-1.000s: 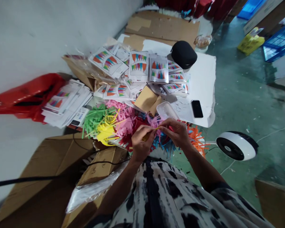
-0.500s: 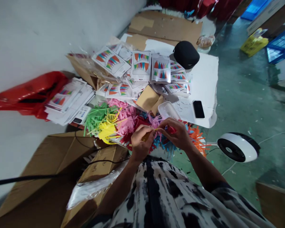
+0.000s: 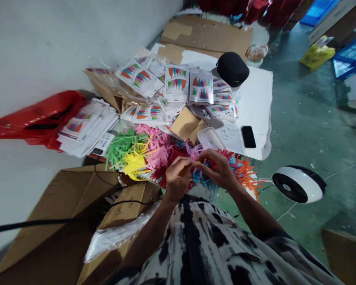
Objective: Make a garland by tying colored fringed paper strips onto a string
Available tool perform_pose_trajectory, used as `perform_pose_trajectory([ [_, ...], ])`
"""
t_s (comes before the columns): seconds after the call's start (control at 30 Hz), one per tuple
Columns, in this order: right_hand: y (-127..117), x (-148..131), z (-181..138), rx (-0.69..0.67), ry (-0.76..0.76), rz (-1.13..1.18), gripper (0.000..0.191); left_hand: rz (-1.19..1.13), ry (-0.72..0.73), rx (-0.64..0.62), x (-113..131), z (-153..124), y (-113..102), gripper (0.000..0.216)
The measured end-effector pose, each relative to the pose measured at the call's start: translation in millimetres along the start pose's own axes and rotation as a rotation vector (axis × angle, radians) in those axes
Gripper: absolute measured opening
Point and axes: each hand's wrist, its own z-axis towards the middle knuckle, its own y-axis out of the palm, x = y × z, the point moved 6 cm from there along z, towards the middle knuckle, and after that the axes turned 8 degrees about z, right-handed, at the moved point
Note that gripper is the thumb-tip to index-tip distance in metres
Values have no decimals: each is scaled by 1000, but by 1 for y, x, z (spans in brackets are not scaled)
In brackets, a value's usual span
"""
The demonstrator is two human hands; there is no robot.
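Observation:
My left hand [image 3: 177, 180] is closed around a small yellow-orange paper piece [image 3: 183, 171], whose lower part the fingers hide. My right hand [image 3: 220, 169] pinches the same piece at its upper end, fingertips almost touching those of the left. Beneath both hands lie fringed paper tassels: pink ones [image 3: 158, 151], yellow ones [image 3: 134, 163], green ones [image 3: 123, 145], blue ones [image 3: 206, 181] and orange ones [image 3: 245, 172]. Just beyond the hands sits a white plastic tray [image 3: 211, 138], beside a folded tan paper piece [image 3: 184, 123].
Printed cards in clear bags [image 3: 177, 82] cover the table's middle. A black rounded case [image 3: 233, 69] and a phone [image 3: 248, 137] lie on the right. A red plastic bag [image 3: 38, 116] is at left, an open cardboard box [image 3: 47, 198] below. A white fan [image 3: 298, 184] stands right.
Both hands have shifted very slightly, and the right fingertips have drawn closer over the yellow piece. Less of its tip shows between the fingers. The surrounding things have stayed put.

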Motion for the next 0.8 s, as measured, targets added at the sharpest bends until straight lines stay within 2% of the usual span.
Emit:
perform_pose_trajectory([
  [0.23, -5, 10, -5, 110, 45, 67, 19, -14, -19, -6, -2, 2, 2, 9],
  [0.43, -7, 21, -8, 180, 107, 91, 22, -111, -154, -88, -10, 2, 7, 13],
  [0.63, 0, 31, -14, 142, 108, 57, 28, -143, -237, -74, -24, -4, 9, 15],
  [0.8, 1, 52, -30, 197, 201, 177, 32, -152, -303, -202, -29, -13, 17, 22],
])
